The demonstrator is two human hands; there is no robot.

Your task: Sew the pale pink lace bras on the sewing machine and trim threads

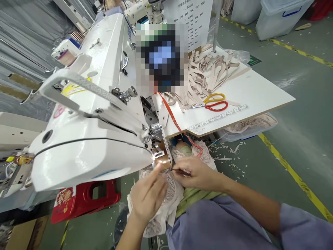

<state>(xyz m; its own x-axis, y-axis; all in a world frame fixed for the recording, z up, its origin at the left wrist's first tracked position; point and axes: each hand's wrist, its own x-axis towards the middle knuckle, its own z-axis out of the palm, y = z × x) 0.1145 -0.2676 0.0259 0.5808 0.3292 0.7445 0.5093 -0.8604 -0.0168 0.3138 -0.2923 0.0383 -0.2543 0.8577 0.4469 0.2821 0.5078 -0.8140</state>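
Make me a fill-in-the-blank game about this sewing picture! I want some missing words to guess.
1. The scissors' handles are yellow and ____.
2. The person's ____ hand grips a small dark item.
3. Beige strips lie heaped ____ the white table.

Missing words: red; right; on.

Left fingers (160,187) blurred, dark item (182,172) in right fingers (186,162) indistinct, storage bin (277,19) cropped above
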